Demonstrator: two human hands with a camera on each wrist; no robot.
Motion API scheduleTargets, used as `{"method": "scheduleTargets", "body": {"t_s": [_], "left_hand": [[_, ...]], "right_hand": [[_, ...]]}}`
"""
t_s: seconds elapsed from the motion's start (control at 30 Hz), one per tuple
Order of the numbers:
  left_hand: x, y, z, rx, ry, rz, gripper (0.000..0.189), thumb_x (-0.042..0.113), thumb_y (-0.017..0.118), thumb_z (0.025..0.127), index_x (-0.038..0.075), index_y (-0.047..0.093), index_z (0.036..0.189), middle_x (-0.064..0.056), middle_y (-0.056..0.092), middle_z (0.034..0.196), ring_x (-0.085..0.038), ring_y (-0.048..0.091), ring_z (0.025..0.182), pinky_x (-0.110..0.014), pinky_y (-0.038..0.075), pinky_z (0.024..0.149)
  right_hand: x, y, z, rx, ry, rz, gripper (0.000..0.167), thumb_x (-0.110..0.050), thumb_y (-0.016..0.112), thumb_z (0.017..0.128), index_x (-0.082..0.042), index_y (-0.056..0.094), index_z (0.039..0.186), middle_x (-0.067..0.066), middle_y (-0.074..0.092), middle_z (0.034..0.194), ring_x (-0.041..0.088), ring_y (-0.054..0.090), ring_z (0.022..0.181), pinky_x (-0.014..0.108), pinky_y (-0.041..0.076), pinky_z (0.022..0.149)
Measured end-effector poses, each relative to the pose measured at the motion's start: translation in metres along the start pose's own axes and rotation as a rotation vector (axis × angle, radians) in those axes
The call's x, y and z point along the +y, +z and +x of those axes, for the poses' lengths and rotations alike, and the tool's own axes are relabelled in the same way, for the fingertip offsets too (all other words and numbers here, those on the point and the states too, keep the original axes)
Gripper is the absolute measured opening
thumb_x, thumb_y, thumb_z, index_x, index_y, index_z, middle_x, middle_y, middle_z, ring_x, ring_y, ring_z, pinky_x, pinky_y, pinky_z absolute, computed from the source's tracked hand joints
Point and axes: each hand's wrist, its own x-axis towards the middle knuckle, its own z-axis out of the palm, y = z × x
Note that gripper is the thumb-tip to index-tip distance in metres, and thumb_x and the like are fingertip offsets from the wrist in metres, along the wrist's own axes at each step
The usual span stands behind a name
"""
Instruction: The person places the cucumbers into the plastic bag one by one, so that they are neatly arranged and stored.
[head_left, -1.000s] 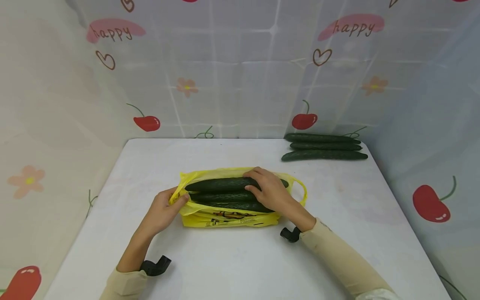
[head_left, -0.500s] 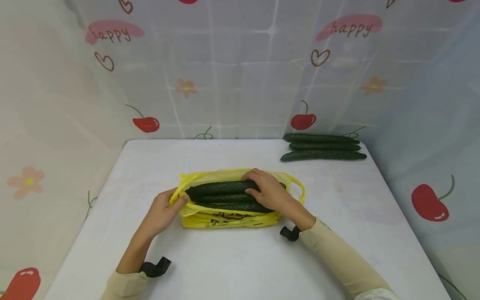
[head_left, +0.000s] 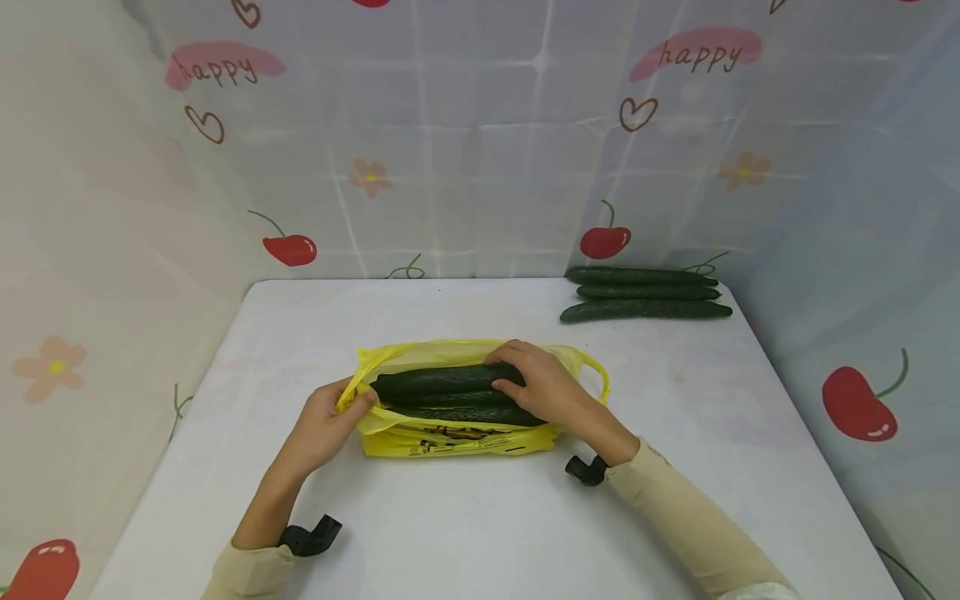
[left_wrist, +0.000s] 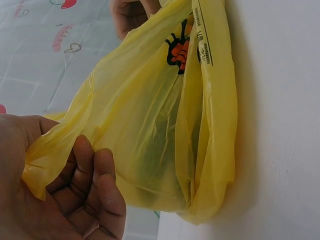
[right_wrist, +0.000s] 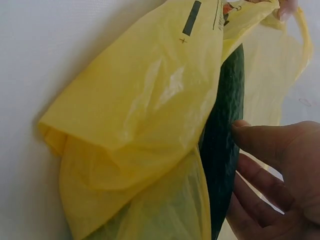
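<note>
A yellow plastic bag lies on its base with its mouth facing up. Several dark green cucumbers rest side by side inside, visible through the opening. My left hand pinches the bag's left end by its handle, and in the left wrist view the plastic runs between thumb and fingers. My right hand reaches into the mouth and grips the farthest cucumber near its right end, thumb on the near side and fingers over the far side. That right end is hidden under the hand.
Three more cucumbers lie in a row at the table's back right corner. A white table stands beneath, with patterned curtains at its back and sides. The bag's right handle loop stands free.
The gripped cucumber has shifted slightly down and toward me within the bag, covering more of those beside it. The right hand moved along with it; the left hand keeps its hold.
</note>
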Motion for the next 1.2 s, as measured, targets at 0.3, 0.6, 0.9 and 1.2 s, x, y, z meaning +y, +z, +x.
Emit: {"method": "scheduleTargets", "body": {"t_s": [0.3,0.6,0.9,1.2], "left_hand": [[0.0,0.0,0.0,-0.003,0.004,-0.003,0.029,0.029,0.06,0.109,0.002,0.07,0.107,-0.004,0.046,0.076,-0.013,0.042,0.066,-0.027,0.038,0.058],[-0.002,0.0,-0.001,0.001,0.003,-0.009,0.03,0.031,0.06,0.109,0.003,0.07,0.108,-0.005,0.047,0.078,-0.014,0.043,0.067,-0.027,0.038,0.058],[-0.002,0.0,-0.001,0.0,-0.004,-0.019,0.029,0.03,0.061,0.109,0.002,0.069,0.107,-0.004,0.046,0.077,-0.013,0.041,0.065,-0.027,0.037,0.057],[-0.003,0.001,-0.001,-0.006,0.009,-0.033,0.029,0.029,0.061,0.109,0.002,0.068,0.105,-0.003,0.043,0.075,-0.012,0.039,0.064,-0.027,0.036,0.056]], "right_hand": [[0.007,-0.019,-0.015,0.064,-0.027,-0.012,0.034,-0.019,0.081,0.097,-0.014,0.073,0.13,0.002,0.073,0.13,0.024,0.071,0.123,0.045,0.059,0.103],[0.035,-0.057,-0.033,0.169,0.04,-0.018,0.036,-0.019,0.083,0.095,-0.014,0.074,0.13,0.007,0.074,0.131,0.031,0.069,0.123,0.054,0.058,0.103],[0.094,-0.09,-0.042,0.253,0.139,-0.098,0.034,-0.014,0.083,0.095,-0.01,0.075,0.127,0.011,0.075,0.125,0.034,0.07,0.107,0.054,0.058,0.088],[0.166,-0.106,-0.06,0.3,0.239,-0.07,0.033,-0.008,0.081,0.095,-0.005,0.074,0.127,0.02,0.071,0.129,0.045,0.067,0.118,0.065,0.054,0.099]]}}
